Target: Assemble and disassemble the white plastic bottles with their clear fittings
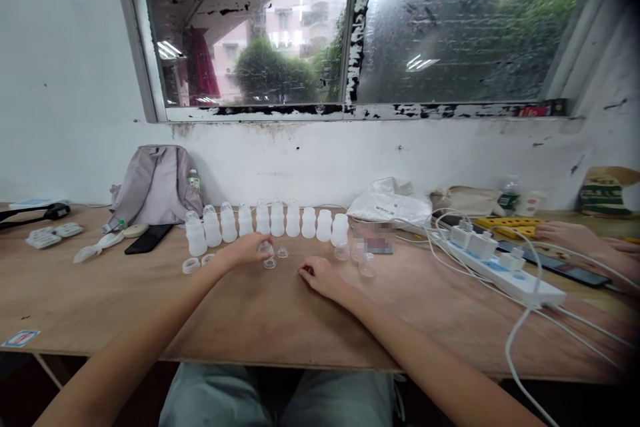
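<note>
At centre frame, your left hand (249, 248) pinches a clear teat (265, 249) (soft, light, probably slippery; grip its rim); your right hand (320, 275) rests loosely curled, empty, below the bottles (277, 219).

Both forearms extended forward, left hand (246, 248) fingers pinched, right hand (321, 276) resting palm-down

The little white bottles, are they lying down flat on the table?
No, the white bottles stand upright in a row on the wooden table.
</note>
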The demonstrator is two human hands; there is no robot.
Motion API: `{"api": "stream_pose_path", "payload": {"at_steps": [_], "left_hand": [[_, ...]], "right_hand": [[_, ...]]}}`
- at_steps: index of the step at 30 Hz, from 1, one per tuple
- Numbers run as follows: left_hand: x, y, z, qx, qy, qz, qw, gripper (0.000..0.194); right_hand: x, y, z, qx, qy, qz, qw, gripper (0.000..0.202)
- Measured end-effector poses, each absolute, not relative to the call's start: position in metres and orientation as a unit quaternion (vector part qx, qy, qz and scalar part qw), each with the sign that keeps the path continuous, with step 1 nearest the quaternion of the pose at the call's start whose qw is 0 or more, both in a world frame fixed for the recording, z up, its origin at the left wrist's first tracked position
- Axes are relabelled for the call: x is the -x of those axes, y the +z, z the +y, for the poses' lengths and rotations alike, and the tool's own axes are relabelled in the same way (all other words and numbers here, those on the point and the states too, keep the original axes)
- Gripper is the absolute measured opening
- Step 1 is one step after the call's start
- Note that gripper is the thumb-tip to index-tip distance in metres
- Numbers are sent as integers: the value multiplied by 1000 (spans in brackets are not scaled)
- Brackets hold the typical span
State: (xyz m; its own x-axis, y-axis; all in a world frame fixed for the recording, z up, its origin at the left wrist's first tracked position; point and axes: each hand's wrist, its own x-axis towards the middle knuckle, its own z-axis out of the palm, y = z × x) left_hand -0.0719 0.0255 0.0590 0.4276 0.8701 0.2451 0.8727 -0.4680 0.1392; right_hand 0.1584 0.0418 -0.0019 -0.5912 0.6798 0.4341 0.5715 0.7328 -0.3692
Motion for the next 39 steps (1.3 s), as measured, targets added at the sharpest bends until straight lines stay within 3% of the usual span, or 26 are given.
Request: {"api": "stream_pose_path", "payload": {"at_steps": [6,13,15,22,28,34,39], "left_hand": [[67,52,26,833,-168,-526,-27,39],[65,32,31,820,-129,-554,-66,66],[64,29,31,818,-148,-552,-62,63],[59,27,32,780,-227,-584,4,25],[27,26,40,768,-373,-503,-135,23],[-9,13,42,628,-507,-486,-336,26],[-15,-2,35,582,-534,-485,-374,28]], "right_hand": [[-159,-2,42,354,102,-886,281,15],[-159,1,40,359,91,-890,266,13],[-159,1,40,359,91,-890,265,14],[-159,-4,43,345,107,-885,293,15],[-160,-6,48,326,152,-840,407,38],[-161,3,49,324,184,-810,452,14],[-161,1,54,355,193,-785,470,14]]}}
